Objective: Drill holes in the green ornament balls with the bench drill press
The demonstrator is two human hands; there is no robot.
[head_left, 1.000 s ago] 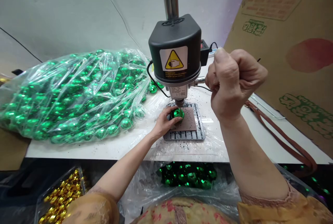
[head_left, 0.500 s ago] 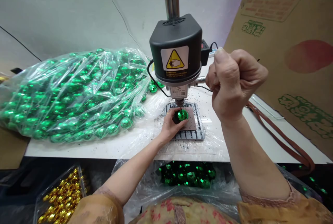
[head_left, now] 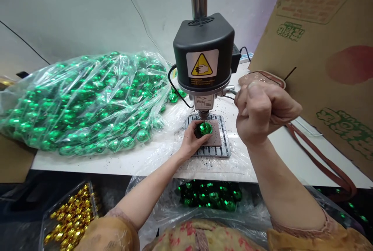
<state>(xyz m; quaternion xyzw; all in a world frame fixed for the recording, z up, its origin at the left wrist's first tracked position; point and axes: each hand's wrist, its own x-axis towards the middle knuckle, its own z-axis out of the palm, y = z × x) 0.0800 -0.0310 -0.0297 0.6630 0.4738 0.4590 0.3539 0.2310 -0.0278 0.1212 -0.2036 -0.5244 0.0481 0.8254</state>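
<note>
Under the chuck of a small black drill press [head_left: 205, 45], a shiny green faceted ball [head_left: 206, 128] sits on a brown square board [head_left: 215, 136]. My left hand [head_left: 192, 140] grips the ball from the left, thumb in front and fingers behind. The board lies on the press's slotted metal base [head_left: 225, 148], which is strewn with dark specks. At the right of the press my right hand [head_left: 262, 109] is closed in a fist round the end of the feed lever [head_left: 230, 89]. Most of the lever is hidden by that hand.
A clear plastic bag full of green balls [head_left: 96, 107] lies on the white table [head_left: 116, 164] at left. More green balls [head_left: 211, 195] rest in plastic below the table edge. A bin of gold balls [head_left: 72, 216] stands lower left; a cardboard box [head_left: 320, 64] and brown strap [head_left: 317, 154] are at right.
My right hand has come down with the lever, uncovering a brown item behind it. My left hand still holds the ball in place. The view has shifted slightly.
</note>
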